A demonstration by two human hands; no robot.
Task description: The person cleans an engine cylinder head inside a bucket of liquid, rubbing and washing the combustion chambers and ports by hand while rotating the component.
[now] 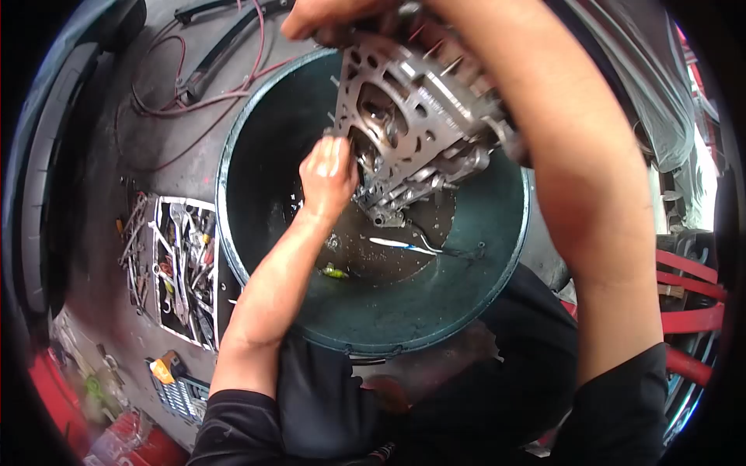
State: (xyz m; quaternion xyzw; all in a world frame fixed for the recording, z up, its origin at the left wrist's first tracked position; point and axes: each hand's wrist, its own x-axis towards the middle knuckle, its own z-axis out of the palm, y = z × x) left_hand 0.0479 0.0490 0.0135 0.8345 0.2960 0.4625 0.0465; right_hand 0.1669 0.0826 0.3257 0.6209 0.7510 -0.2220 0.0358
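Note:
A metal engine cylinder head (pixel 416 116) is tilted over a large dark green tub (pixel 486 268) with murky liquid at its bottom. My left hand (pixel 329 175) is closed against the lower left edge of the metal part; whatever its fingers hold is hidden. The right arm reaches over the part from the right, and my right hand (pixel 311 17) shows at its top left corner, fingers bent round the upper edge. A blue and white brush-like stick (pixel 402 246) and a small yellow-green object (pixel 334 272) lie in the liquid.
Left of the tub stands a white-edged tray (pixel 186 336) full of wrenches and other tools. Red hoses (pixel 233 95) and black metal arms lie on the floor at upper left. A blue basket (pixel 180 396) is at lower left, and red metal bars (pixel 691 318) are at the right.

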